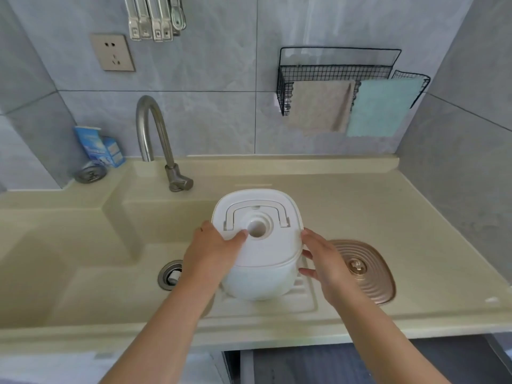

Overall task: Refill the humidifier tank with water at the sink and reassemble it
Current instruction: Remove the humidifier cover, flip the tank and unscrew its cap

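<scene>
Nearest, two bare forearms reached in over the counter edge. The left hand (213, 249) lay on the white humidifier tank (259, 245), thumb across its lid beside the round opening (257, 228); the right hand (322, 261) cupped the opposite side with fingers spread loosely, barely touching. The tank stood on the ribbed drainboard (304, 297) just right of the sink (83, 259). Its smooth plastic looked stiff yet slippery if wet, and heavy once filled; the folded handle (256, 207) seemed the safest hold. Just right lay one brown ridged cover (365, 270). Farther back stood one faucet (155, 134); beyond, two cloths (321, 109) hung from one wire rack (332, 70).
</scene>
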Demonstrator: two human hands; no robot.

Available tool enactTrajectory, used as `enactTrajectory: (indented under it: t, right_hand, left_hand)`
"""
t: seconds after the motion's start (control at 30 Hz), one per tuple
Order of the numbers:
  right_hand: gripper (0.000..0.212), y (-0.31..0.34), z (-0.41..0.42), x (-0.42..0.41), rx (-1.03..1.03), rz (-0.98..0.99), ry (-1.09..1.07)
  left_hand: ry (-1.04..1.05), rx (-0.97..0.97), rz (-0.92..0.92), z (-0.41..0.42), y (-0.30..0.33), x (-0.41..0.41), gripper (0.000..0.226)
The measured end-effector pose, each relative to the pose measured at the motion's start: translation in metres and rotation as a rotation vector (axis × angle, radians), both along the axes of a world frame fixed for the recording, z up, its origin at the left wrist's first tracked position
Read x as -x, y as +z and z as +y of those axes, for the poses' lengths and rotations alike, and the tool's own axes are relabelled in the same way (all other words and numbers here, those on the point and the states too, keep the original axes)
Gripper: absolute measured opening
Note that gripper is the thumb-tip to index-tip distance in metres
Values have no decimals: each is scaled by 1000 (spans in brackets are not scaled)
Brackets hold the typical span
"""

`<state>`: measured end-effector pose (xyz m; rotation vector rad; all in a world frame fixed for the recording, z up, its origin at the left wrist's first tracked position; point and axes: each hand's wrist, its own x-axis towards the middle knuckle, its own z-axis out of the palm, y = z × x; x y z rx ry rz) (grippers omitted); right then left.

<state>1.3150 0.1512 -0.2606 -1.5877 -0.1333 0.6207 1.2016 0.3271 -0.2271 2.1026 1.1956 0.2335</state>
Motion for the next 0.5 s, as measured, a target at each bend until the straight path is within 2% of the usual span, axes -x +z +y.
enactTrajectory:
  t: [0.07, 0.13, 0.2, 0.23, 0.3, 0.4, 0.5]
  right_hand:
    - [37, 0, 1, 2, 3, -18, -10]
    - [36, 1, 1, 4, -2, -24, -8]
    - [27, 2, 3, 8, 2, -21, -11]
    - [23, 2, 4, 9, 2, -23, -19]
    - [24, 1, 5, 11, 3, -34, -38]
    - [43, 3, 5, 14, 30, -80, -31]
    - [45, 9, 6, 20, 23, -125, 22]
  left_hand:
    - [-7, 19, 10, 2, 1, -4, 84]
    - [-17, 50, 25, 2, 2, -12, 102]
    - [-55, 44, 88, 1, 2, -18, 121]
    - [-68, 23, 121, 0, 1, -21, 123]
    - [-69, 9, 146, 2, -2, -24, 120]
    - [-60, -1, 149, 11, -5, -24, 110]
    - [-81, -10, 139, 21, -8, -16, 96]
